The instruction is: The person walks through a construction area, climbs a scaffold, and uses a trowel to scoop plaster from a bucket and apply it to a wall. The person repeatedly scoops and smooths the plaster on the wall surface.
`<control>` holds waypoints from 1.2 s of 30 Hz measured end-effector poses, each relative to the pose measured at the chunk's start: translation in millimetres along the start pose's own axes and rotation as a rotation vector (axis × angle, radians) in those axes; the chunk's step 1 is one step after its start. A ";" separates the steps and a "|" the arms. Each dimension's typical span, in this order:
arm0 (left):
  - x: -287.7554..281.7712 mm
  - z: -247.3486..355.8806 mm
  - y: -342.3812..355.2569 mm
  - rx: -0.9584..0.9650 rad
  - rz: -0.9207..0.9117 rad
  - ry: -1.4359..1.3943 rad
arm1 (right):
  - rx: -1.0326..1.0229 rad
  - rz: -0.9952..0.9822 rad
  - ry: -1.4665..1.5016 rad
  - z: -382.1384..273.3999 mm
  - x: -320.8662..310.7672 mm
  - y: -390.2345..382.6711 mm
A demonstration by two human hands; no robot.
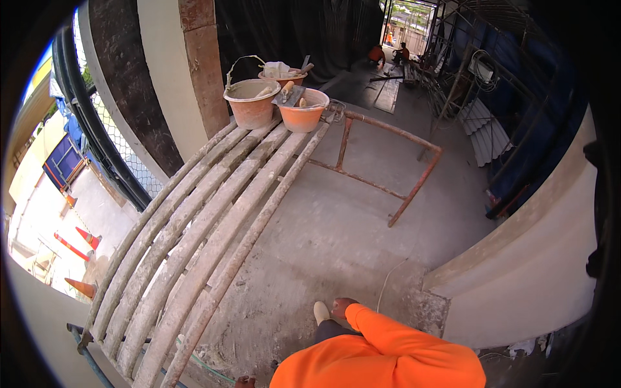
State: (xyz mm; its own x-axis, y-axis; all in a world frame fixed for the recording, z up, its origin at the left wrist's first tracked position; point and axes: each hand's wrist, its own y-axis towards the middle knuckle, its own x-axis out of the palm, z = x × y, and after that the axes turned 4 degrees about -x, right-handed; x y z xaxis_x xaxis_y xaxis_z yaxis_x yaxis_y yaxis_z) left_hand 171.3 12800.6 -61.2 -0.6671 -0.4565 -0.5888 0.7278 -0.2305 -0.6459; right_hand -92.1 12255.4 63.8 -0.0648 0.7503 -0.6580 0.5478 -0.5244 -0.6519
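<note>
My right hand (pixel 342 307) hangs at the end of an orange sleeve, in front of my body and above a pale boot (pixel 321 312). Its fingers are curled in, and nothing shows in them. Only a small part of my left hand (pixel 244 382) comes in at the lower edge, near the slatted scaffold platform (pixel 200 278); its grip is cut off. At the platform's far end stand a grey-rimmed bucket (pixel 251 115) and an orange bucket (pixel 302 120). A trowel (pixel 289 95) lies across the orange one. Behind them sits another orange bucket (pixel 292 80) with tools and a pale cloth.
A rusty metal frame (pixel 401 194) stands beside the platform's far end. A thin cable (pixel 386 284) crosses the floor. To the right is a pale curved wall (pixel 517 278); corrugated sheets (pixel 484 132) lean farther back. Two people (pixel 388 54) crouch far off. Traffic cones (pixel 81 288) stand outside left.
</note>
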 end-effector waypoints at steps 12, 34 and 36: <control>76.3 213.3 65.9 -0.040 -0.066 0.173 | 0.178 -0.048 0.134 175.0 -160.3 95.9; 69.4 1022.9 29.3 0.555 -0.533 -0.850 | -0.102 0.432 1.006 138.4 -544.7 315.0; 73.6 1052.5 38.4 0.520 -0.511 -0.916 | -0.160 0.488 1.003 127.2 -589.2 331.4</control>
State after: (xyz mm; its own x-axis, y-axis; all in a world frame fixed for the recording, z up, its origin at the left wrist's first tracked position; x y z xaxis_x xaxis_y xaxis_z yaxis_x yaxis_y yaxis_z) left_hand 317.5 11853.7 382.1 -0.6915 -0.6087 0.3890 0.5272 -0.7934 -0.3043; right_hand 21.6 11588.3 187.5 0.8462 0.5011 -0.1815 0.4362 -0.8468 -0.3044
